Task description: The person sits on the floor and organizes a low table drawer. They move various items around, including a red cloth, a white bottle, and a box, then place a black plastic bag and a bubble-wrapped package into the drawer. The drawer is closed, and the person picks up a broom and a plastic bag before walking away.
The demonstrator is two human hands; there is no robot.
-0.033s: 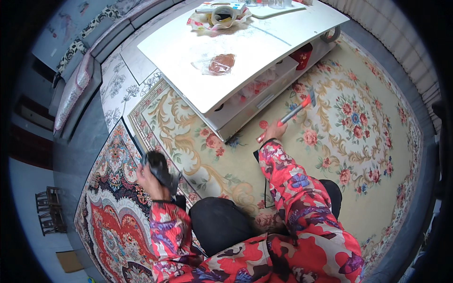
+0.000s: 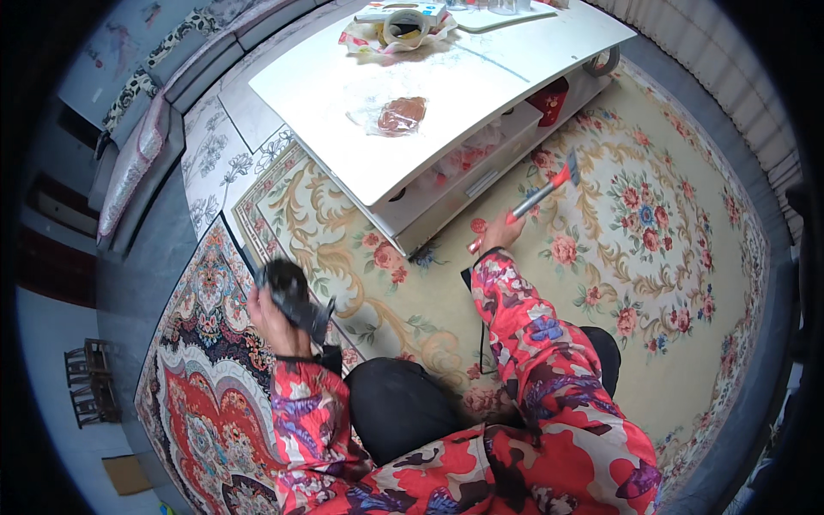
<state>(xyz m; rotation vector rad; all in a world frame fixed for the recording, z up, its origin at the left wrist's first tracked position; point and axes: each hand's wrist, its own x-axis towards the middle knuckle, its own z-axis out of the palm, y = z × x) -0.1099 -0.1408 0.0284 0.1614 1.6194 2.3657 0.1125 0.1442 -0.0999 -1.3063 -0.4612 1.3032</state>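
My left hand (image 2: 273, 324), at the lower left, grips a glossy black shoe-like thing (image 2: 292, 292) with a dark rounded end and a squarish grey-black end. Motion smears it, so its exact kind is hard to tell. Farther forward on the right, my right hand (image 2: 498, 235) is closed round the grip of a hand tool (image 2: 534, 201). The tool has a silver shaft, red parts and a flat grey head (image 2: 572, 168), perhaps a scraper blade. It points away to the right above the floral carpet (image 2: 446, 296), apart from the shoe-like thing.
A white low table (image 2: 343, 163) stands ahead, with a clear bag holding something brown (image 2: 402, 115) on top. At its back lie a tape roll (image 2: 406, 29) and a tray (image 2: 502, 19). A red patterned rug (image 2: 202, 369) lies left; a grey sofa (image 2: 172, 137) stands beyond.
The shoe-like thing has tilted and shifted slightly up in my left hand. The tool's head in my right hand has moved a little up and to the right.
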